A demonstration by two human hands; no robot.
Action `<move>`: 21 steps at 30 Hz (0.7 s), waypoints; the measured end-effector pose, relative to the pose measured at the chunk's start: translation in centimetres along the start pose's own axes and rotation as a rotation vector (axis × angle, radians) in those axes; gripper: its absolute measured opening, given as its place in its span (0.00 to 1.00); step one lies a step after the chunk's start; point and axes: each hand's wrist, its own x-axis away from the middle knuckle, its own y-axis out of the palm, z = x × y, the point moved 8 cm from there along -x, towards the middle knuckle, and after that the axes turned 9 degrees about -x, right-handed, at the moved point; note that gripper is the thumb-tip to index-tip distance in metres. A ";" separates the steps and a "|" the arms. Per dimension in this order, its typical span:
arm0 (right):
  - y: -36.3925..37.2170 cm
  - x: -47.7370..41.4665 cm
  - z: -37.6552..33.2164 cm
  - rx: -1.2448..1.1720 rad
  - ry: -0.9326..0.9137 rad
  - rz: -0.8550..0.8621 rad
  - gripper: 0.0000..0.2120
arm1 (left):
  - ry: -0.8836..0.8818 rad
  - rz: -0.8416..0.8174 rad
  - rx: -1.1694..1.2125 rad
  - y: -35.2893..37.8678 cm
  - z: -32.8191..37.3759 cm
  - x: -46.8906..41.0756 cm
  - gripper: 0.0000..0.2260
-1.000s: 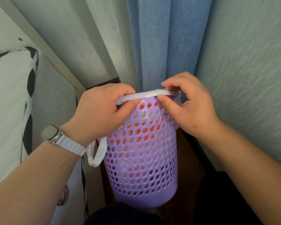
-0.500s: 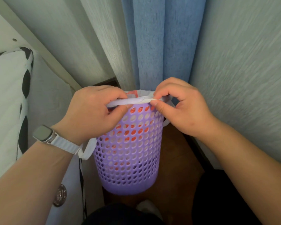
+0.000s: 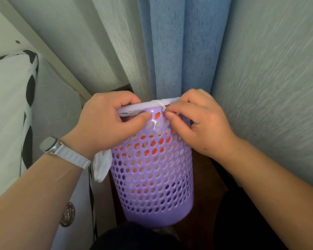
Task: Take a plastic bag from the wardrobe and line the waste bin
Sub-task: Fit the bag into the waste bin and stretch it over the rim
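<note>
A purple perforated waste bin (image 3: 152,177) stands in a narrow corner in front of me. A white plastic bag (image 3: 148,105) with red print sits inside it, its edge folded over the near rim. My left hand (image 3: 107,121) pinches the folded edge at the rim's left, thumb pressed on the bin's wall. My right hand (image 3: 197,120) pinches the same edge at the right. One of the bag's handles (image 3: 101,165) hangs loose outside the bin under my left wrist. The red print shows through the holes.
A blue curtain (image 3: 179,47) hangs right behind the bin. Textured walls (image 3: 269,78) close in on the right and back left. A white cushion with black pattern (image 3: 9,105) lies at the left. Dark wooden floor (image 3: 206,204) shows beside the bin.
The bin has tipped slightly towards me and sits lower in view. Both hands stayed on the bag's edge at the rim, and my thumbs pressed further down the bin's wall.
</note>
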 end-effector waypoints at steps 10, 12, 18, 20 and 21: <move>-0.8 -0.3 0.4 -0.063 0.113 0.084 0.11 | 0.094 0.053 -0.253 0.2 1.1 -0.2 0.27; -0.4 -0.2 0.9 -0.073 0.168 0.040 0.13 | 0.094 0.045 -0.234 0.4 1.1 -0.2 0.26; -0.4 0.2 1.0 -0.060 0.204 0.053 0.09 | 0.181 0.046 -0.203 0.6 1.5 -0.2 0.24; -0.3 0.2 0.8 -0.027 0.187 0.059 0.09 | 0.254 0.094 -0.305 0.5 2.2 -0.1 0.20; -0.2 0.3 0.8 -0.011 0.183 0.057 0.09 | 0.270 0.107 -0.331 0.5 2.5 -0.1 0.18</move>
